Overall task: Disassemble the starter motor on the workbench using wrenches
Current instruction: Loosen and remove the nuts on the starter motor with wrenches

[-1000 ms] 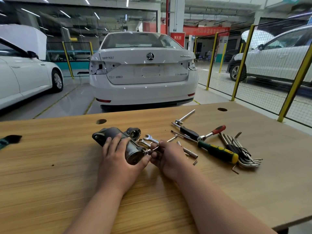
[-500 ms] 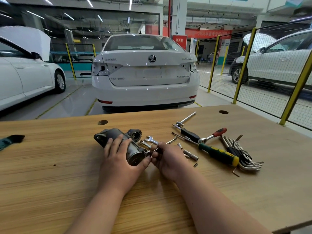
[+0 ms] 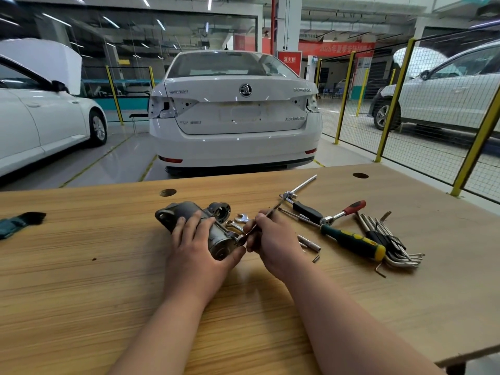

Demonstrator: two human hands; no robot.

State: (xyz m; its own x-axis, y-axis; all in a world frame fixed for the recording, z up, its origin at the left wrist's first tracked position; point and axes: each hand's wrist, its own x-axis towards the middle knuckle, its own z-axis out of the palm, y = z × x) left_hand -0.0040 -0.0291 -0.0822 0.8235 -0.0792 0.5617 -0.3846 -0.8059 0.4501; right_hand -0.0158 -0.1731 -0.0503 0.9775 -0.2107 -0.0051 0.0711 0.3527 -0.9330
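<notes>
On the light wooden workbench (image 3: 81,280) the grey metal cylindrical starter motor (image 3: 178,211) lies on its side near the middle, with its flanged nose pointing away to the left and its round end cap toward the person. The left hand (image 3: 197,250) grasps it from above — fingers spread over the body, thumb hooked under the near end. Just beside it, the right hand (image 3: 274,246) has its fingers clenched round a slim silver wrench (image 3: 270,211). The wrench's head sits at the motor's near end by the left thumb, and its shaft slants up and away to the right. Just behind the hands lies a small silver open-end spanner (image 3: 241,218). To the right are a short metal sleeve (image 3: 309,243), a green-and-yellow-handled screwdriver (image 3: 351,242), a red-handled ratchet (image 3: 343,213), a black-handled screwdriver (image 3: 307,208), a chrome sliding T-bar (image 3: 301,186) and a bunch of hex keys (image 3: 392,246). A white saloon car (image 3: 235,117) stands beyond the bench.
</notes>
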